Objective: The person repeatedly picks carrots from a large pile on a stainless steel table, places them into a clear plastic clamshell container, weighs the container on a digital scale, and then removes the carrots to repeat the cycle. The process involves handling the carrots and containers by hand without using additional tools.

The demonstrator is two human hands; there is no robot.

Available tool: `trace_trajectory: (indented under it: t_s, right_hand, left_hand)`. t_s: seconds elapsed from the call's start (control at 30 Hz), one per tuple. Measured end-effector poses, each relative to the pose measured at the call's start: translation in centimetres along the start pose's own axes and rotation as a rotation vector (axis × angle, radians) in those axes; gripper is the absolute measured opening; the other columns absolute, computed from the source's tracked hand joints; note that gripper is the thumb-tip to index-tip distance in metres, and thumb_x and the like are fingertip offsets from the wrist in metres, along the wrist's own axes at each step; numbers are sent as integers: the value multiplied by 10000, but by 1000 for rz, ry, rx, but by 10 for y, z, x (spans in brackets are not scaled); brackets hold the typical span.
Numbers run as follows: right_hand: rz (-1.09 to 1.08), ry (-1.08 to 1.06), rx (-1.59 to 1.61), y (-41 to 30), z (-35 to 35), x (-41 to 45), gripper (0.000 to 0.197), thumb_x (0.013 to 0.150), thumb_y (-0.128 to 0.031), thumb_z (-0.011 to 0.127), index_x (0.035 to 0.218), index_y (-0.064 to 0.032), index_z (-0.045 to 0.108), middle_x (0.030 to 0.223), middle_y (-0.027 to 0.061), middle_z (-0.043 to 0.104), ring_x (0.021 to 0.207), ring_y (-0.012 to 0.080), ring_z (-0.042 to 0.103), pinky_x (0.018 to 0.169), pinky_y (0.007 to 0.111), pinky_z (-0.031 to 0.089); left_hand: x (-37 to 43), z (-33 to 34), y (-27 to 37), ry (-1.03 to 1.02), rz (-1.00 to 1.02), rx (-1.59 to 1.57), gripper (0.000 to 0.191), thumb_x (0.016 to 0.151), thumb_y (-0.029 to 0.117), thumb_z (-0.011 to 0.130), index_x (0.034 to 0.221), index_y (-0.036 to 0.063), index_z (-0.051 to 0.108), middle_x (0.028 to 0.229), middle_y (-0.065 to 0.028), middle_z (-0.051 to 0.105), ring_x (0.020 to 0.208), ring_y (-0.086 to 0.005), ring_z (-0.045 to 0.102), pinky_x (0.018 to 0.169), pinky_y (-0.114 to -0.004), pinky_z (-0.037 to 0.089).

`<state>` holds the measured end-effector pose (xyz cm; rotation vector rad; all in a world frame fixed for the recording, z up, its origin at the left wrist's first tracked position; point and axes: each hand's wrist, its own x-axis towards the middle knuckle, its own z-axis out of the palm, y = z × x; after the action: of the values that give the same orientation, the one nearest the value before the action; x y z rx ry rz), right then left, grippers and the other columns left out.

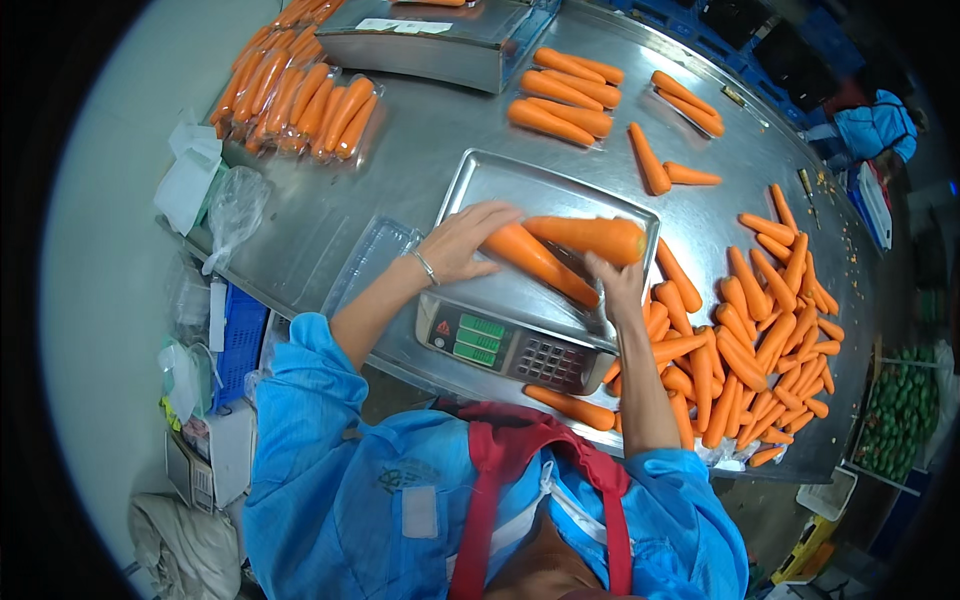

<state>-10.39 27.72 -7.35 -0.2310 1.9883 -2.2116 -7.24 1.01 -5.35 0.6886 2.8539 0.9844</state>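
Two large carrots lie over the steel weighing pan (487, 176) of a digital scale (480, 337). My left hand (469, 240) has its fingers and thumb around the upper end of the slanting carrot (544, 262). At the thick end of the other carrot (585, 234), my right hand (619, 289) touches it from below; that hand is blurred and some of its fingers are hidden. A thin clear plastic edge shows between the two carrots, perhaps a tray. Under the pan, the scale's green displays and keypad face me.
Loose carrots (750, 337) are heaped to the right on the steel table (390, 172). Wrapped carrot packs (300, 112) lie at the far left, near a metal box (420, 45). Trays of carrots (566, 97) stand behind the scale. Beside its left edge are clear plastic trays (375, 259). Knives (808, 196) lie farther right.
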Motion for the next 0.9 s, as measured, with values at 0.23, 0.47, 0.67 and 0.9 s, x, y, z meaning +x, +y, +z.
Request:
trace_trajectory:
  t_s: [0.23,0.47,0.67,0.9]
  right_hand:
    - [-170,-166,-1022,-20,-90,-42,919,648,-256,824,1410,-85,341,1372,173,399,1283,316,378,1055,427,324]
    - [278,205,-638,-20,-166,-105,507,859,-164,649,1295,17,464,1179,160,543,1104,229,517,931,335,425]
    - [368,124,-562,-10,-152,-133,429,893,-160,619,1256,32,499,1095,136,585,1030,191,549,895,302,438]
    - [343,210,-565,-13,-165,-146,432,897,-168,618,1257,39,499,1127,140,578,1043,191,551,902,302,437]
  left_hand:
    - [-22,-22,-7,135,-46,110,884,625,204,799,1387,107,363,1394,-150,385,1268,-335,395,1053,-410,344]
    - [-23,-66,5,125,56,221,933,607,225,806,1405,98,340,1405,-156,386,1278,-334,392,1050,-421,338]
    - [13,-44,32,-219,140,427,1030,577,232,840,1440,180,281,1470,-110,310,1352,-288,306,1097,-492,250]
    - [63,0,26,-451,262,428,1138,498,245,876,1450,208,254,1470,-122,304,1367,-281,283,1116,-513,210]
